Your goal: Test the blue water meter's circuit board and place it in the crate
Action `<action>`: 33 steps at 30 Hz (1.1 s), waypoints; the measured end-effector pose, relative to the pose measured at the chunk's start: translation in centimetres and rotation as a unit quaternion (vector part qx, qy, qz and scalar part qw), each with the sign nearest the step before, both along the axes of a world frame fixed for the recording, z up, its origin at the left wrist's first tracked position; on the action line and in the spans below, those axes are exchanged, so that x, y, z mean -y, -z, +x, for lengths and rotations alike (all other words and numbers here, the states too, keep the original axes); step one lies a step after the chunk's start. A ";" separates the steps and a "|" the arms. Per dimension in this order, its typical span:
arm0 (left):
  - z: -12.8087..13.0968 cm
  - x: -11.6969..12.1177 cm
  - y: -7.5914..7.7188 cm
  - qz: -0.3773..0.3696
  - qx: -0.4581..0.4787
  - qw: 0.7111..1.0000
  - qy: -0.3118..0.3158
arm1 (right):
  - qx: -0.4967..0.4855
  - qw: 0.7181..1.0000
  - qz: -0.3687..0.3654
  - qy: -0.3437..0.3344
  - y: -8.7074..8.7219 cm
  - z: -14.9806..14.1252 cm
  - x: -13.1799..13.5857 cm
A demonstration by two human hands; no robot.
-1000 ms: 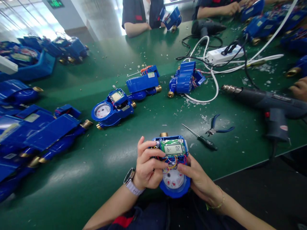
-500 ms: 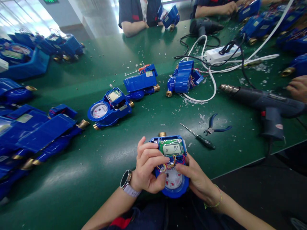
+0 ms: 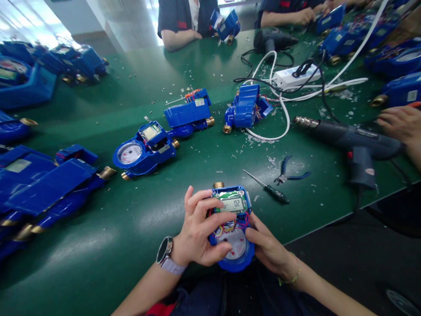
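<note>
I hold an open blue water meter (image 3: 234,245) at the near edge of the green table (image 3: 131,228). Its green circuit board with a small display reading "02" faces up, with coloured wires below it and a dial underneath. My left hand (image 3: 197,232), with a watch on the wrist, grips the meter's left side, fingers curled over the board's edge and the wires. My right hand (image 3: 268,248) grips the lower right side, thumb by the dial.
A screwdriver (image 3: 268,188) and blue pliers (image 3: 289,175) lie just beyond the meter. A heat gun (image 3: 348,138) lies at right near another person's hand (image 3: 399,125). Opened blue meters (image 3: 148,147) sit mid-table and piled at left. A power strip (image 3: 292,75) and cables lie behind; seated people work opposite.
My left fingers have slid further across the board, now covering the left part of the display. The view has shifted slightly; both hands still hold the meter.
</note>
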State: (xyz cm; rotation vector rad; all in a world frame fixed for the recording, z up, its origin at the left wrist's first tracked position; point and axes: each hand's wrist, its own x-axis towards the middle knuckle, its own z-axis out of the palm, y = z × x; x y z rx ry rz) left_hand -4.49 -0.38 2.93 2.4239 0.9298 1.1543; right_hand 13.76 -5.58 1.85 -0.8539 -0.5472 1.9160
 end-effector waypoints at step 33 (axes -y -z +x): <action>-0.5 0.1 1.2 0.031 -0.005 1.000 0.001 | 0.043 0.998 -0.009 -0.044 -0.3 1.1 0.9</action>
